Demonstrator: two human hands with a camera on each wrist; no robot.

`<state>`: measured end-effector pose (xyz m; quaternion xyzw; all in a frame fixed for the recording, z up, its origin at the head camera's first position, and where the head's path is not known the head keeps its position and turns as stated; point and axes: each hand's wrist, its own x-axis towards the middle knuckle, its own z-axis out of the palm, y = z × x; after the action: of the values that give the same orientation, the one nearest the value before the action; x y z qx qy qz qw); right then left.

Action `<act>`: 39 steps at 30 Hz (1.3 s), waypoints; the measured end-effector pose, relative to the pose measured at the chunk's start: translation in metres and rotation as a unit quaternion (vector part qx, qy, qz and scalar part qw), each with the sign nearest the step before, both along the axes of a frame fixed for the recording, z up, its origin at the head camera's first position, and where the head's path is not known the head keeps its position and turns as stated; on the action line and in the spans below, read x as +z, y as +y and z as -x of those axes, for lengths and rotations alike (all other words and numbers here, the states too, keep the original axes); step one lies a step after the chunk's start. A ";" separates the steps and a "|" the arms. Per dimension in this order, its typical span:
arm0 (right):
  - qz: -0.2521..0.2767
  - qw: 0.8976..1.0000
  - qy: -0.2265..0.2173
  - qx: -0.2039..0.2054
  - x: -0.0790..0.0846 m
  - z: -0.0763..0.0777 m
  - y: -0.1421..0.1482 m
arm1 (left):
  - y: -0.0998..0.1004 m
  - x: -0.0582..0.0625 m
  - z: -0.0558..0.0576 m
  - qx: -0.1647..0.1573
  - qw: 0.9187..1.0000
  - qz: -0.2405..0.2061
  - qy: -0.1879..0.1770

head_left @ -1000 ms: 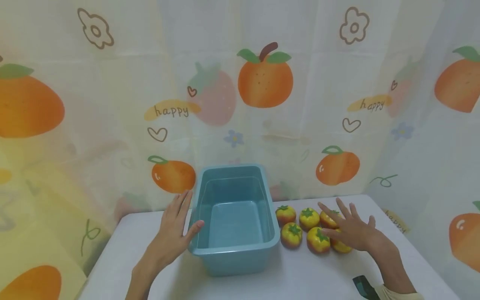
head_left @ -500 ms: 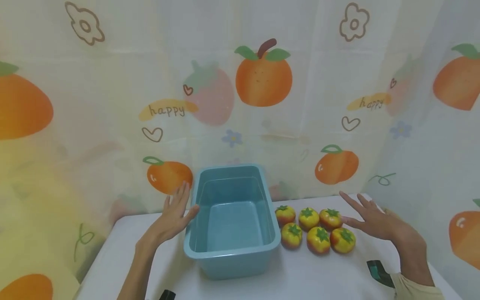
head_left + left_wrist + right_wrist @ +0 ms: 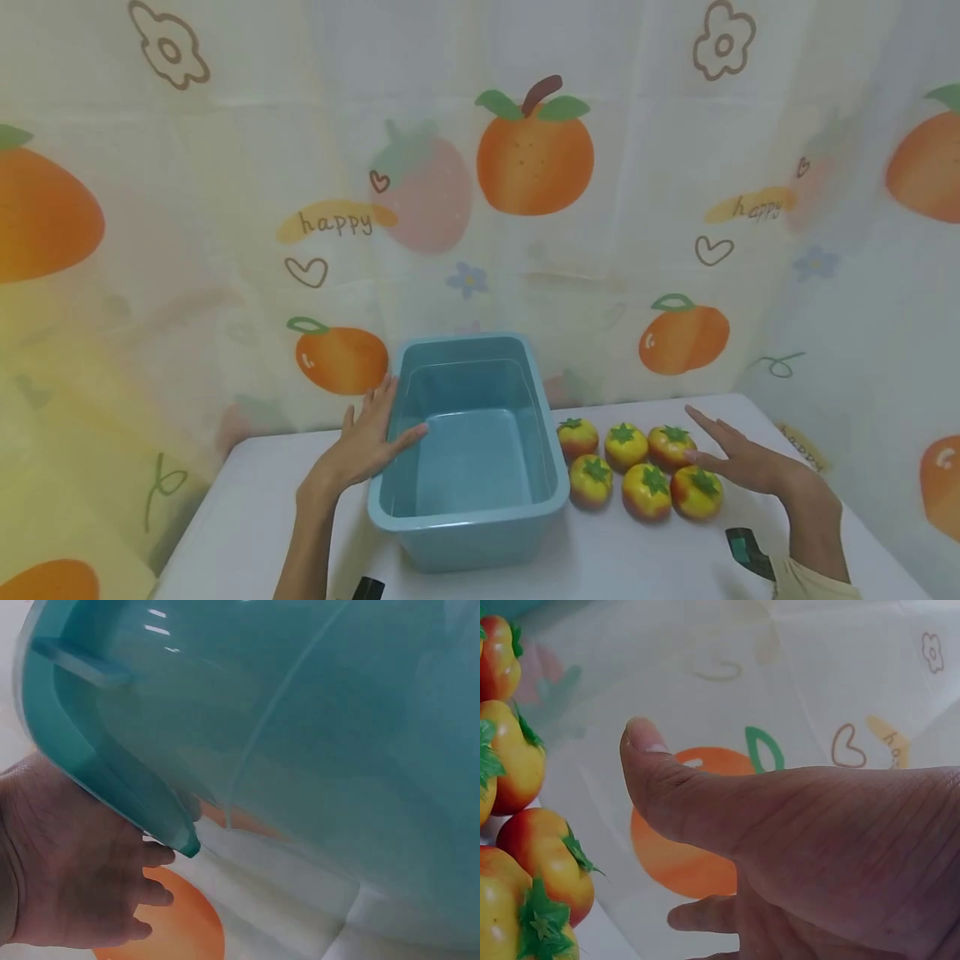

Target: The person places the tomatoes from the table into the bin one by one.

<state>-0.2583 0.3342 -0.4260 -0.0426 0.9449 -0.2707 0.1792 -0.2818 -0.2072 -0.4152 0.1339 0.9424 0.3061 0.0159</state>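
A blue-green plastic basin [image 3: 468, 523] stands on the white table, with nothing inside it. My left hand [image 3: 362, 446] lies along its left rim, fingers straight and thumb reaching over the rim. The left wrist view shows that hand [image 3: 79, 862] right at the rim, seen under the basin's outer wall [image 3: 300, 735]. To the basin's right sit several yellow-red persimmons [image 3: 647, 492] with green leafy tops, in two rows. Just right of them hovers my right hand [image 3: 750, 462], fingers extended, holding nothing. Its thumb shows large in the right wrist view, beside the persimmons [image 3: 547, 855].
A curtain [image 3: 540, 275] printed with oranges and strawberries hangs behind and at both sides of the table [image 3: 247, 508]. A dark strap piece [image 3: 747, 552] shows by the right wrist and another dark piece [image 3: 369, 588] near the left forearm.
My left hand has come onto the basin's left rim, its thumb now over it. My right hand has drawn back to the right from above the persimmons, uncovering them.
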 end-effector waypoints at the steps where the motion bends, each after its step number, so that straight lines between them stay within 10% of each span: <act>1: -0.001 1.000 -0.004 -0.001 -0.001 0.001 0.001 | 0.001 0.000 0.000 0.002 1.000 0.003 -0.002; 39: -0.087 0.985 -0.120 -0.091 -0.020 -0.003 -0.005 | 0.001 -0.005 0.004 0.022 0.998 -0.046 -0.028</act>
<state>-0.2554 0.3292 -0.4463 0.0921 0.9363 -0.2059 0.2693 -0.2857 -0.2058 -0.4200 0.1049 0.9292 0.3531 0.0295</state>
